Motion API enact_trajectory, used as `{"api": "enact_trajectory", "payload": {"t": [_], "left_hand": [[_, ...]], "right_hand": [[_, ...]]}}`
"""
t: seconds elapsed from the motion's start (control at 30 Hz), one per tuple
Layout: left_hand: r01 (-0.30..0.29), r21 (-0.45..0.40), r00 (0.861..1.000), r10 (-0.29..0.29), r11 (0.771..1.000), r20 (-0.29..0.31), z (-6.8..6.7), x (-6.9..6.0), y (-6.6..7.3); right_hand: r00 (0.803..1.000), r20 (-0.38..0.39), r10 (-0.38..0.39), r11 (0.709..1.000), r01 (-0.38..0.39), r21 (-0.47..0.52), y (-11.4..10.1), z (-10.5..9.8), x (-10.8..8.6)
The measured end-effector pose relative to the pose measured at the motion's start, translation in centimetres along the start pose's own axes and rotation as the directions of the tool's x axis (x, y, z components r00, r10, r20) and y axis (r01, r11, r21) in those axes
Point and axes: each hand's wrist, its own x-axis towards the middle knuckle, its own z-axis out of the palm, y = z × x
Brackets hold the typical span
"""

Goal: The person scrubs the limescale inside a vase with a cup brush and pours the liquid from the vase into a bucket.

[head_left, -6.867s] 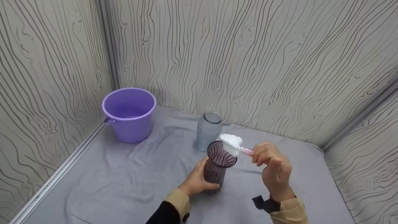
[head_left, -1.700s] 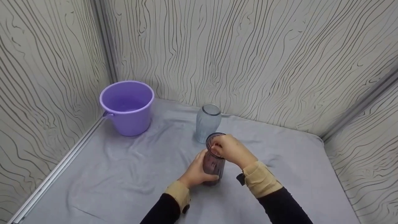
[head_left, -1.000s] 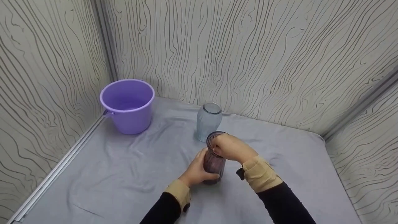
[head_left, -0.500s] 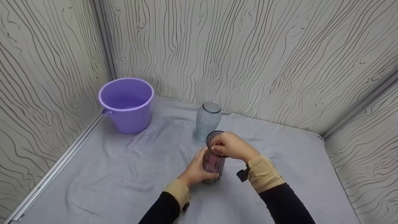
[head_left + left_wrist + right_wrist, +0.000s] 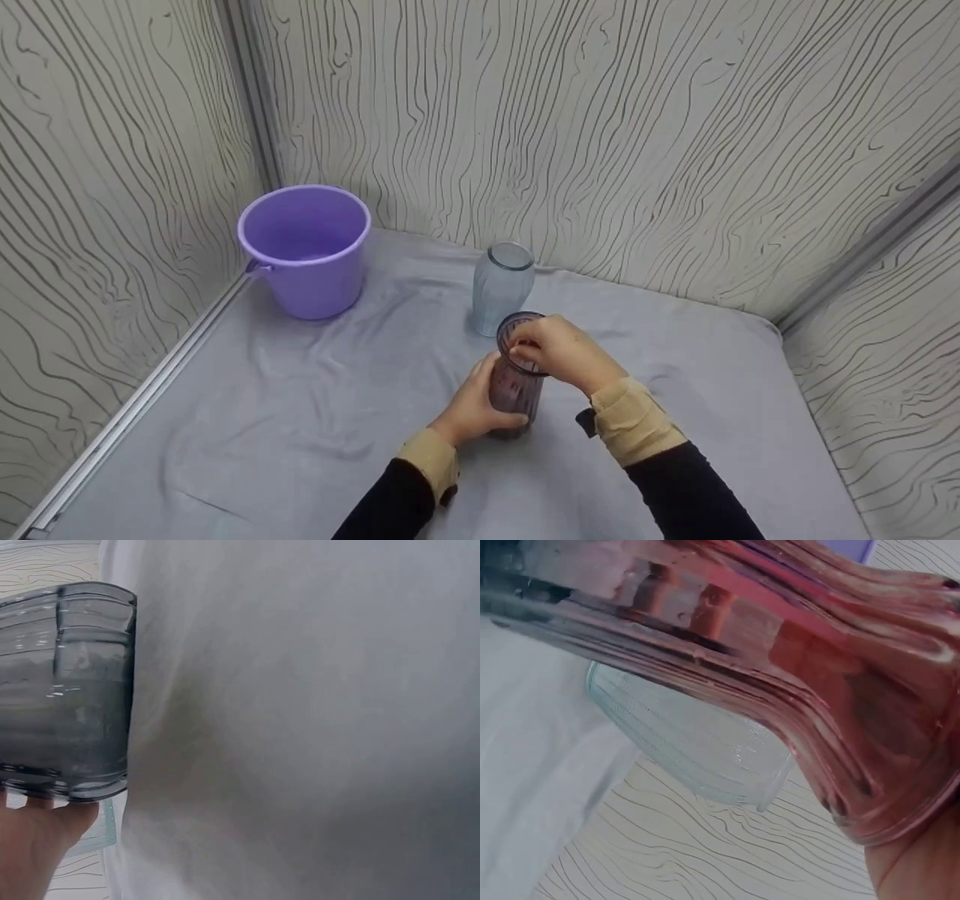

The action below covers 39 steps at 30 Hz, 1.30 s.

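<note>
Compared with the first frame, the right hand [image 5: 570,356] is now reaching into the mouth of the purple vase [image 5: 517,390] instead of hovering off at three o'clock, and the white head of the brush [image 5: 742,589] is no longer showing above the rim. At ten o'clock from that vase, a bucket [image 5: 315,289] is standing well apart, probably leaving working room. Next, the left hand [image 5: 471,409] is gripping the purple vase's body from eight o'clock, likely keeping it from sliding or turning on the cloth-covered surface [image 5: 300,442]. Just beyond, at twelve o'clock, a pale blue vase [image 5: 495,296] is standing upright, untouched. Whether the purple vase is tilting slightly is hard to tell. Coming from four o'clock, the right hand's fingers are curling together, seemingly pinching the brush's pink handle, which is showing through the glass; the narrow mouth is probably dictating that fingertip hold.
</note>
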Motion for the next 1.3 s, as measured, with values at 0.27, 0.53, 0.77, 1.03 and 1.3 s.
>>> {"api": "enact_trajectory", "payload": {"t": [0.27, 0.53, 0.77, 1.03, 1.3], "left_hand": [[-0.007, -0.011, 1.000, 0.007, 1.000, -0.004, -0.1, 0.0, 0.0], [-0.032, -0.023, 0.999, 0.031, 0.999, -0.024, -0.2, 0.1, -0.2], [-0.026, -0.033, 1.000, 0.025, 0.999, -0.008, -0.1, -0.1, -0.2], [0.002, -0.031, 1.000, -0.002, 1.000, -0.004, 0.0, -0.2, 0.0], [0.000, -0.022, 1.000, 0.000, 1.000, -0.011, 0.0, 0.0, 0.0]], "right_hand": [[0.999, -0.010, -0.038, 0.983, 0.035, -0.183, -1.2, -0.2, -0.2], [0.999, 0.045, -0.029, 0.974, 0.038, -0.224, -1.6, -0.6, 0.2], [0.994, 0.112, 0.014, 0.995, -0.002, -0.103, -0.6, -0.4, 0.5], [0.996, 0.090, 0.021, 0.998, -0.025, 0.050, 0.0, -0.3, 0.6], [0.998, 0.031, 0.050, 0.987, -0.054, 0.151, 0.3, -0.4, 0.3]]}}
